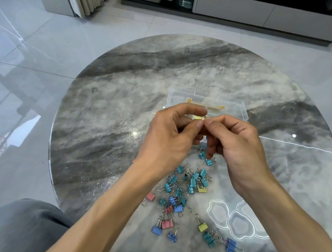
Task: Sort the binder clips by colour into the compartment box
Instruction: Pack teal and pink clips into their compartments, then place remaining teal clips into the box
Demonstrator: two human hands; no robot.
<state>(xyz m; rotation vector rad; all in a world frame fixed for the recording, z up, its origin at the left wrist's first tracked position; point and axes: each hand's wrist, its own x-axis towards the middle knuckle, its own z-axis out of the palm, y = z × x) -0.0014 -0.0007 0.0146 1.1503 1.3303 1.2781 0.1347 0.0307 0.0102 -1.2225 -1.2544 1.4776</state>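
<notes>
Grey trouser leg (pixel 22 226) sits nearest the camera, left of the clip pile and off the desk edge. Round marble desk (pixel 124 95) carries everything else. Loose binder clips (pixel 183 198) lie scattered on the desk, pile used as landmark: pink clip (pixel 150 196) at its left edge, teal clips (pixel 191 181) bunched in its upper middle, blue clips (pixel 231 246) along its near side and far right, yellow clip on desk (pixel 203 227) at its near right. Beyond the pile, both hands are raised and meet fingertip to fingertip: left hand (pixel 172 138) has fingers curled, thumb and forefinger pinching a small yellow clip (pixel 198 117); right hand (pixel 236 146) pinches the same clip from the other side, other fingers curled under. Clear compartment box (pixel 229 108) sits beyond the pile, directly behind the hands, lid open, orange latch (pixel 205 105) showing; compartments mostly hidden, contents can't tell.
</notes>
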